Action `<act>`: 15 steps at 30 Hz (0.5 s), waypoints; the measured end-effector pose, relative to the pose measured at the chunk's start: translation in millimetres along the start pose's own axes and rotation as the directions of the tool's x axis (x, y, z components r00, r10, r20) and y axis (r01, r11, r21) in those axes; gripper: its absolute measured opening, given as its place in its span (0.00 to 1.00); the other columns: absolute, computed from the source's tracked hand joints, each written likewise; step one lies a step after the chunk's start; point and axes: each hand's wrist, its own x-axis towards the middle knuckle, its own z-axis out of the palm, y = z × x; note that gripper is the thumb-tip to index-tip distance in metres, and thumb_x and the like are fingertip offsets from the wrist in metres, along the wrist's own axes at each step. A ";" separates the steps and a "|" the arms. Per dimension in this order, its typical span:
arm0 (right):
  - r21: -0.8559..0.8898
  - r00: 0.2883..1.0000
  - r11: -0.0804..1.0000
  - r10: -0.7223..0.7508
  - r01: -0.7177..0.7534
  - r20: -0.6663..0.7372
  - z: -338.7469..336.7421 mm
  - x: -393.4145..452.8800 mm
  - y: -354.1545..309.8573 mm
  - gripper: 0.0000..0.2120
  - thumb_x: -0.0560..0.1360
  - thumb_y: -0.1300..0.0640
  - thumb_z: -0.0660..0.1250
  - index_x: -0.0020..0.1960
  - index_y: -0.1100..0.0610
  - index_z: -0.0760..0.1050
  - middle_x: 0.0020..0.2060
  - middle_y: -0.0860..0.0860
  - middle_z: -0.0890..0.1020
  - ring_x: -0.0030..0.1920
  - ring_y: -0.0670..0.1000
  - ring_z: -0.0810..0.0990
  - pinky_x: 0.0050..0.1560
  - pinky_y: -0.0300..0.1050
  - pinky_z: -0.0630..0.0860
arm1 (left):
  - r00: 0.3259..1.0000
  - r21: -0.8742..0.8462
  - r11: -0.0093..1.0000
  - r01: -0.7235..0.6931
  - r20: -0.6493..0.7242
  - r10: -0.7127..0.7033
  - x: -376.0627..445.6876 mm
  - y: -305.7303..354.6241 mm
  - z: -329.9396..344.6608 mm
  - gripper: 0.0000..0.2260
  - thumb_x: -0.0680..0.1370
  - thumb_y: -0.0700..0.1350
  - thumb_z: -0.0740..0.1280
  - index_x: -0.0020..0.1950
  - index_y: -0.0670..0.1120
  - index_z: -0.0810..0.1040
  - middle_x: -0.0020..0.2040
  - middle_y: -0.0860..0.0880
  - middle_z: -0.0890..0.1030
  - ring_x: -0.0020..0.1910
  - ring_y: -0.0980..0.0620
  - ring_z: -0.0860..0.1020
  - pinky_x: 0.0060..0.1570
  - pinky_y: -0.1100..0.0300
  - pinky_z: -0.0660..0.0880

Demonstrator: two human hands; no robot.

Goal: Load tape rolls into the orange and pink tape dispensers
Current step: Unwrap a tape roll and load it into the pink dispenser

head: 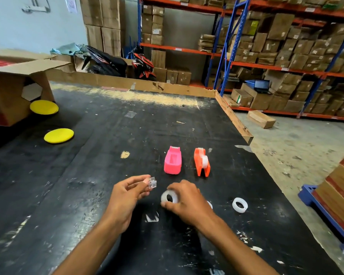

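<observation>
The pink dispenser (pixel 173 160) stands on the black table with its well empty. To its right the orange dispenser (pixel 202 162) has a tape roll seated in it. My left hand (pixel 127 192) pinches a small clear plastic hub (pixel 152 182) between thumb and fingers. My right hand (pixel 187 201) grips a clear tape roll (pixel 168 197) on its edge, just right of the hub. Another roll (pixel 240 204) lies on the table to the right, and one more (pixel 210 204) peeks out from behind my right hand.
Two yellow round pads (pixel 59 135) (pixel 44 107) lie at the left, by an open cardboard box (pixel 10 92). The table's right edge (pixel 238 124) has a wooden lip. A blue pallet with boxes (pixel 336 195) stands on the floor at the right.
</observation>
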 end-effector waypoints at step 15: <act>0.525 0.951 0.814 -0.105 0.250 -0.290 -40.8 -16.1 18.6 0.29 0.65 0.62 0.77 0.62 0.47 0.72 0.49 0.43 0.79 0.48 0.46 0.83 0.51 0.36 0.80 | 0.990 0.003 1.000 0.007 0.144 -0.007 -1.7 -0.1 36.7 0.05 0.75 0.37 0.68 0.47 0.43 0.84 0.38 0.48 0.87 0.37 0.55 0.83 0.38 0.67 0.79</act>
